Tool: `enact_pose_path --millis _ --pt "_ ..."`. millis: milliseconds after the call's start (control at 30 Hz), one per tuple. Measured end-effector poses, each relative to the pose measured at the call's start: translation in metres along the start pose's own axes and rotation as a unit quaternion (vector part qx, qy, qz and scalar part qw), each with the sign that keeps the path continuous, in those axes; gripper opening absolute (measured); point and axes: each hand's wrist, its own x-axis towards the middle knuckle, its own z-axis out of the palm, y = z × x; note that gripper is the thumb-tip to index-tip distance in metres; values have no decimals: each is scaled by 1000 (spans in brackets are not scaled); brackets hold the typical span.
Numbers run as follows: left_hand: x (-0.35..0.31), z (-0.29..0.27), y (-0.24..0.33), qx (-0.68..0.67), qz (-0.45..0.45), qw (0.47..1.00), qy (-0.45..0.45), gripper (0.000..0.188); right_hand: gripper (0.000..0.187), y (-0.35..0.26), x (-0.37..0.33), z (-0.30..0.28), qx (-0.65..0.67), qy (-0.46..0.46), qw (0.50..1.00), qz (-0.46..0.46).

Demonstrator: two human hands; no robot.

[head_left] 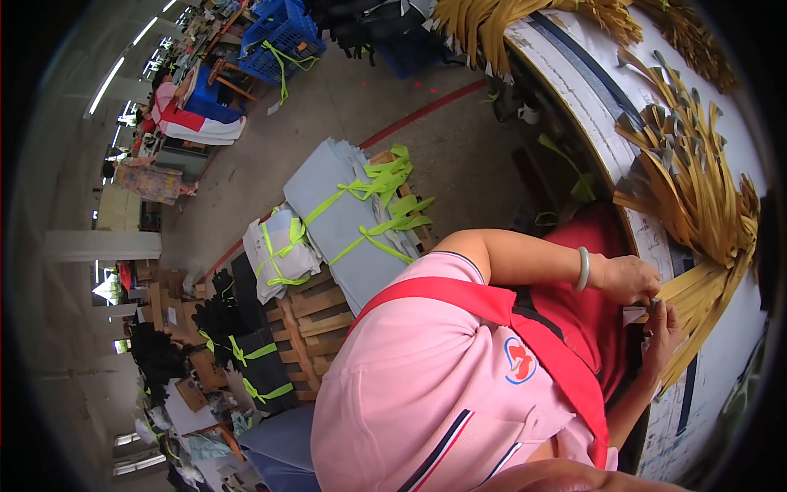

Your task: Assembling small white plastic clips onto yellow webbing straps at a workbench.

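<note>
My left hand, with a pale bangle on its wrist, is closed at the edge of a white-topped table. Close below it my right hand pinches, its fingertips almost meeting those of the left. Between them shows the small greyish end of a tan strap, with a white piece beside it; the fingers hide most of it. A fan of tan straps runs from my hands across the table to a gathered bundle. More tan straps with grey ends lie heaped farther along. My red apron hangs against the table edge.
More tan straps drape over the table's far end. Behind me, grey sheets tied with lime-green strips and a white bundle rest on a wooden pallet. Blue crates stand farther off, near other people at work.
</note>
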Motion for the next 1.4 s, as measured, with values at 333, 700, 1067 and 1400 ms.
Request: enact_pose_path --millis 333,700,1067,1400 --pt "20 -10 -15 -42 -60 997 19 15 29 13 2 -28 49 89 995 -10" --pt "79 -209 -99 -460 -118 797 373 23 26 -18 -8 14 32 14 999 19" --pt "-6 -20 -30 -322 -259 909 -48 20 24 -4 -37 -65 -146 201 969 0" --pt "-2 65 -35 -352 -297 884 -76 20 15 -6 -37 -8 -175 113 978 -5"
